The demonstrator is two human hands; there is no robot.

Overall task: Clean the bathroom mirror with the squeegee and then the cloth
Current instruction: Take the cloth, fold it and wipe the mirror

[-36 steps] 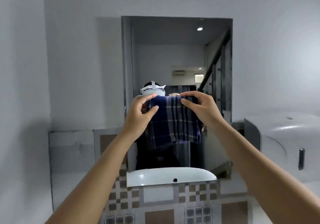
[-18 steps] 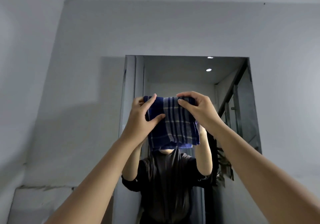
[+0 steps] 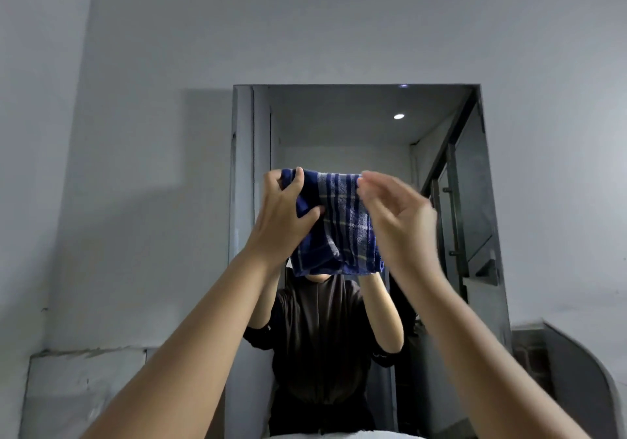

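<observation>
Grey-walled bathroom's tall frameless mirror (image 3: 356, 133): left hand (image 3: 281, 214) pinches blue plaid cloth (image 3: 339, 224); blurred right hand (image 3: 397, 221) seemingly open; cloth may slip.

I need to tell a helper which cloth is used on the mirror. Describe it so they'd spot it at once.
Find the tall mirror on the grey wall. Before its middle, the left hand grips a cloth. It is dark blue with pale plaid stripes, the only patterned thing here.
</observation>
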